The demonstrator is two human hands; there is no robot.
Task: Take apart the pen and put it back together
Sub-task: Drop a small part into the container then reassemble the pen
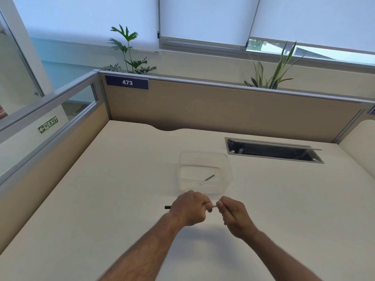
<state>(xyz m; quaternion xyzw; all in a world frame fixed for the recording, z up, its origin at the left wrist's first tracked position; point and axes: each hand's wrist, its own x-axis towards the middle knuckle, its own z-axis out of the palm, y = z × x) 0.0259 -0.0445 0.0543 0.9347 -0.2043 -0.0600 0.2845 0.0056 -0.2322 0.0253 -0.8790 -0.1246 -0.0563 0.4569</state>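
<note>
Both bare hands meet above the near middle of the pale cream desk [101, 199], forearms reaching in from the near edge. The left hand [189, 208] is a closed fist, its grip clenched around the slim pen [167, 207], whose short black end pokes out past the fist toward the left edge of the desk, roughly level with the surface. The right hand [233, 217] pinches with thumb and fingertips at a whitish bit of the same pen that shows in the narrow gap between the two hands — how much of the pen lies inside either hand cannot be told. The hands are nearly touching, knuckle to fingertip. Just beyond them, toward the far edge, stands a clear, shallow plastic tub [205, 171] with rounded corners; inside it, near its right wall, lies a small thin dark grey part [210, 177], tilted, with something pale and slender beside it that is too faint to name. Farther right, toward the far right corner, a long rectangular cable hatch [274, 150] with a metal frame is sunk into the desk, its flap raised. A tan partition panel [223, 106] runs along the far edge, bearing a dark blue label [127, 82] that reads 473, and two green potted plants rise behind it.
</note>
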